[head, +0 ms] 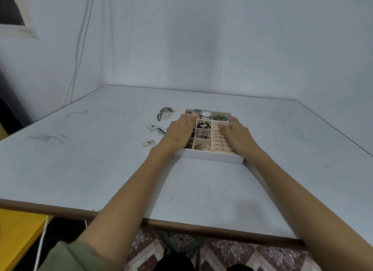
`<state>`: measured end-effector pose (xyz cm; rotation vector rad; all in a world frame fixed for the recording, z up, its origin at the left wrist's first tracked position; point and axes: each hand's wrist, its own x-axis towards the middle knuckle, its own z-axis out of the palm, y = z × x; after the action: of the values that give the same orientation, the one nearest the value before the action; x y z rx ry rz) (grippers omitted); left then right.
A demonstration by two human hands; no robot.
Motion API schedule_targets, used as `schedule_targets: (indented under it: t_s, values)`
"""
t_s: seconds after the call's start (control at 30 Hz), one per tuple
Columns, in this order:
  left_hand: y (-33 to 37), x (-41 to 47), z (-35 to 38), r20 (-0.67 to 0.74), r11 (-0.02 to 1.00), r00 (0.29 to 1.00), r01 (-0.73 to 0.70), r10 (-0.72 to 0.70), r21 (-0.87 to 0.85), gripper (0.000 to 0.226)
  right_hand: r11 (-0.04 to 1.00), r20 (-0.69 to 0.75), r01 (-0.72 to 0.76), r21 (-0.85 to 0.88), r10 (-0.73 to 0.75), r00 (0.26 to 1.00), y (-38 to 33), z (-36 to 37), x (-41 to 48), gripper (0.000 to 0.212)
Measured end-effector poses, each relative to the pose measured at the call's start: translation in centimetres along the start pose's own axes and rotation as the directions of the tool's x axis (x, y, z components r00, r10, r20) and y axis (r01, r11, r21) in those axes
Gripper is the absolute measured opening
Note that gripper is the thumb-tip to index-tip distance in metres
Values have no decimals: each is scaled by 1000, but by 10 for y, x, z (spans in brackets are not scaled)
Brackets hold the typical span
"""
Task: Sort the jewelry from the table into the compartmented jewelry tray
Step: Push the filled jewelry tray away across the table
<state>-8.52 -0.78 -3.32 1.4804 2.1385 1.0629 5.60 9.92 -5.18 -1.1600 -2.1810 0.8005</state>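
Observation:
The white compartmented jewelry tray point(210, 156) sits in the middle of the table. Its far row holds watches point(205, 113) and a tangle of metal pieces point(220, 117). Its middle column holds beads point(203, 125) and small jewelry, and its right strip holds rings point(219, 141) in slots. My left hand point(179, 132) lies flat over the tray's left column, fingers together, reaching the far row. My right hand point(237, 136) lies flat over the tray's right side, fingers stretched along the ring slots. Neither hand visibly grips anything.
Left of the tray, the table point(101, 159) shows worn, chipped patches with small pale fragments point(165, 115) and a small rectangular piece point(149, 143). The table's brown front edge runs close to me. A yellow surface point(18, 234) and a white cable stand at lower left.

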Motion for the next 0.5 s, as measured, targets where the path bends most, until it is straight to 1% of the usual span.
schedule_targets:
  t_s: [0.2, 0.33, 0.43, 0.47, 0.5]
  values:
    - [-8, 22, 4, -14, 997, 1000, 10, -12, -76, 59, 999, 4, -27, 20, 27, 1000, 0, 0, 14, 53]
    - [-12, 33, 6, -30, 991, 999, 15, -19, -136, 61, 998, -9, -33, 55, 33, 999, 0, 0, 22, 48]
    - [-14, 39, 7, -39, 983, 999, 14, -21, -181, 61, 996, -19, -51, 69, 53, 998, 1, 0, 27, 49]
    - [-14, 41, 7, -42, 982, 999, 20, -29, -188, 61, 996, -21, -50, 80, 51, 998, 2, 0, 28, 47]
    - [-13, 43, 6, -48, 981, 998, 27, -37, -190, 62, 993, -25, -42, 106, 45, 999, 3, 0, 30, 40]
